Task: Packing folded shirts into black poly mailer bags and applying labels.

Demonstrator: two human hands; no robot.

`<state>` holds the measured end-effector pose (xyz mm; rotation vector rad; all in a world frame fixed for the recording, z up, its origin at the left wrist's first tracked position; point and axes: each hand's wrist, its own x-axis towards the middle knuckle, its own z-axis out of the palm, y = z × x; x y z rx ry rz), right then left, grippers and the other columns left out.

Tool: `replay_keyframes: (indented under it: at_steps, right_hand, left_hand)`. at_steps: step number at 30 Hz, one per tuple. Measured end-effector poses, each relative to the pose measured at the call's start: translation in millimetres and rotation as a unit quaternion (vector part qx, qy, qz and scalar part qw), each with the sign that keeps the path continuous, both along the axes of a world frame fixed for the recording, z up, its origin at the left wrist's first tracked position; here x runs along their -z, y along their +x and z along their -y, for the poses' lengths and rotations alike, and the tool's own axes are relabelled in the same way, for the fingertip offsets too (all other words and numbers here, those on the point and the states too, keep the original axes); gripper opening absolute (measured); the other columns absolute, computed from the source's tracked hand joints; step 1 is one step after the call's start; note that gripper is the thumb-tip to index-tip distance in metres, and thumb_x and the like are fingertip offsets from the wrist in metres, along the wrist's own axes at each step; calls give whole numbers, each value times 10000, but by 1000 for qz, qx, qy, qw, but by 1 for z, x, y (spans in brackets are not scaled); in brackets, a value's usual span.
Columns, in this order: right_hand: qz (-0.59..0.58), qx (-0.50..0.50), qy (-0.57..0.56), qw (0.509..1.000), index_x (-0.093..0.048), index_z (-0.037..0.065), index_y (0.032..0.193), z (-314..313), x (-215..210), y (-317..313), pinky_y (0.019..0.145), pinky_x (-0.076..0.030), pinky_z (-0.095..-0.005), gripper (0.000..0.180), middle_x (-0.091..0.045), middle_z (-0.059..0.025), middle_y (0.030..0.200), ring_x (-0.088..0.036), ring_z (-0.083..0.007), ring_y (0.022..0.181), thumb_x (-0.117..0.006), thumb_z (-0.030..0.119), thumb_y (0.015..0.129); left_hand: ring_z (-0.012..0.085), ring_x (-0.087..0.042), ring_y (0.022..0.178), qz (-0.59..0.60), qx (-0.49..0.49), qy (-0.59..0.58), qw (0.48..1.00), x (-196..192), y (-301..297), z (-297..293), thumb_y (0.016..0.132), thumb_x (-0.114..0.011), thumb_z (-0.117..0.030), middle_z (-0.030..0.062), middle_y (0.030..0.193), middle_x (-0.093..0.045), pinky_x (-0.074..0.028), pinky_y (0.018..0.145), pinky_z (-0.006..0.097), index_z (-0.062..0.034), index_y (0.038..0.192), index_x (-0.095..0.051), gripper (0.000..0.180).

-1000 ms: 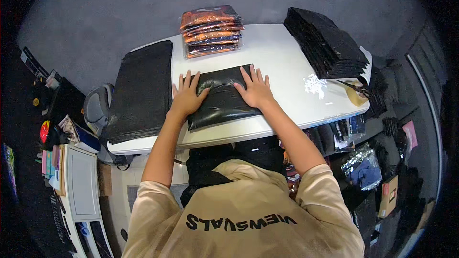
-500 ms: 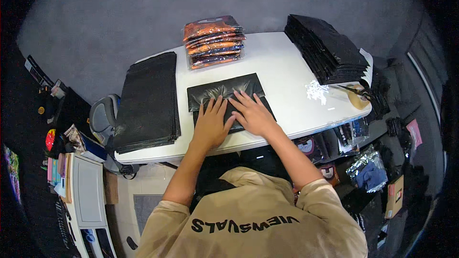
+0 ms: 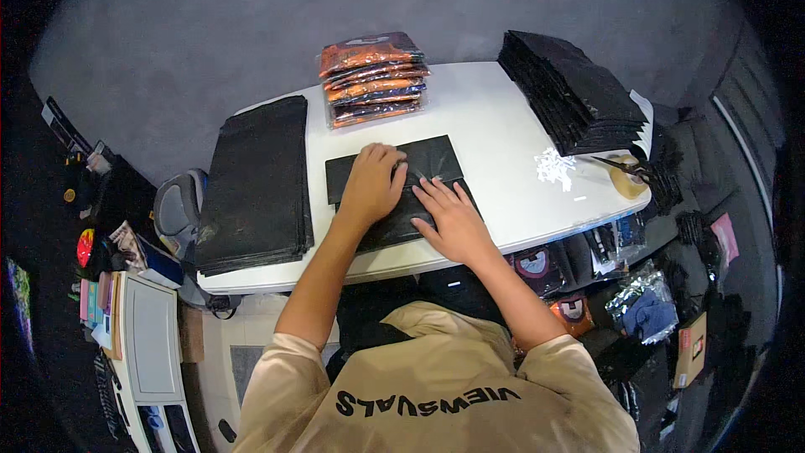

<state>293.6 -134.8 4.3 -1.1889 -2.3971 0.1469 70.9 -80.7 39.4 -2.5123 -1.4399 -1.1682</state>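
Note:
A black plastic mailing bag [image 3: 432, 153] lies near the middle of the white table [image 3: 490, 126], its far part folded over as a wide flap. My left hand [image 3: 371, 184] rests on the left part of that flap, fingers bent over toward the right and thumb apart from them; nothing shows in it. Lower down, my right hand [image 3: 457, 222] lies flat across the flap's near edge and the bag's body, fingers spread. Part of the bag is hidden beneath both hands.
A flat pile of black bags [image 3: 256, 176] lies at the left. Clear-wrapped orange garments [image 3: 373, 80] are stacked at the back. Another black stack [image 3: 579, 92] stands at the back right, near white scraps [image 3: 553, 168], scissors [image 3: 625, 164] and a tape roll [image 3: 627, 183].
My left hand has moved away from me onto the flap, its fingers now bent. The right hand has slid slightly nearer to me. The flap looks smoother than before.

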Motion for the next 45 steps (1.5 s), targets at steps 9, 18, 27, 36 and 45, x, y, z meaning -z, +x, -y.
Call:
replay_keyframes:
  at_steps: [9, 18, 27, 36, 45]
  right_hand:
    - [-34, 3, 14, 999, -588, 48, 1537, 2, 0, -1, 1291, -301, -606, 591, -556, -191, 1615, -465, -354, 1548, -595, 438, 1093]
    - [-142, 40, 40, 988, -711, 54, 1317, 10, -12, 0, 1253, -330, -607, 376, -613, -190, 1399, -550, -391, 1371, -745, 254, 999]
    - [-143, 92, 23, 985, -617, 106, 1500, -15, -5, 15, 1288, -262, -662, 494, -476, -211, 1666, -355, -462, 1598, -703, 276, 1044]
    - [57, 74, -53, 994, -403, 162, 1710, -18, 3, -10, 1336, -152, -641, 772, -311, -183, 1789, -247, -391, 1668, -421, 653, 1113]
    - [-3, 166, -40, 985, -417, 92, 1687, -8, 3, 20, 1320, -162, -667, 776, -276, -235, 1786, -203, -418, 1674, -542, 572, 1090]
  left_hand:
    - [439, -602, 1374, -112, 24, -175, 978, 50, 13, -88, 1039, -637, -406, 219, 1457, -667, -423, 1199, 600, -70, 1498, -602, 570]
    - [475, -219, 1654, -198, -111, -138, 964, 41, 19, -30, 1085, -516, -572, 203, 1793, -278, -140, 1285, 758, -180, 1728, -341, 774]
    - [449, -181, 1675, -143, -112, -230, 956, 16, -30, 74, 1109, -496, -570, 148, 1800, -305, -63, 1298, 749, -241, 1703, -427, 683]
    - [425, -181, 1681, -128, -148, -229, 954, 19, -34, 91, 1055, -576, -602, 106, 1818, -274, -56, 1304, 747, -308, 1706, -411, 733]
    - [478, -228, 1653, -109, -174, -178, 962, 27, -42, 93, 991, -622, -667, 141, 1785, -341, -85, 1275, 786, -289, 1677, -475, 797]
